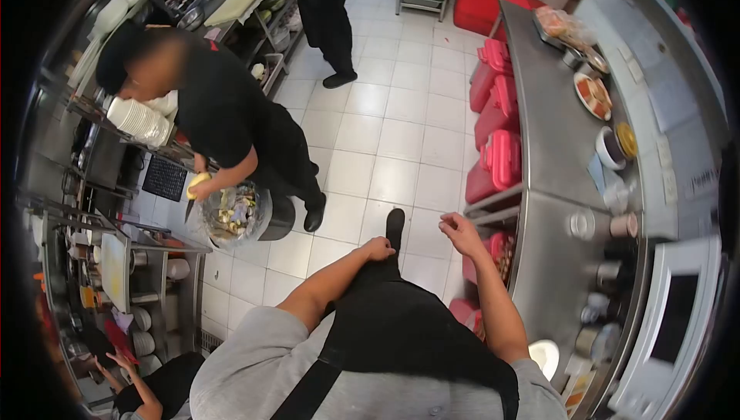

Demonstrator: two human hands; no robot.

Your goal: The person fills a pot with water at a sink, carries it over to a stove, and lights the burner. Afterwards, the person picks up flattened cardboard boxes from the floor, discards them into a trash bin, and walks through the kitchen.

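My left hand (378, 249) hangs in front of the black apron (408, 320), above my dark shoe (395, 225). Its fingers are curled in, and nothing shows in them. To the right, my right hand (460, 233) is raised with its fingers loosely bent and apart, holding nothing. It is nearest the left edge of the steel counter (551, 231) and the red lidded bins (499, 159) beneath, without touching them.
At left, a co-worker in black (231, 104) bends over a lined waste bin (266, 216), holding a yellow item (198, 183). Another person (324, 19) stands farther up the tiled aisle (378, 142). On the counter are a plate of food (593, 96) and a microwave (678, 327).
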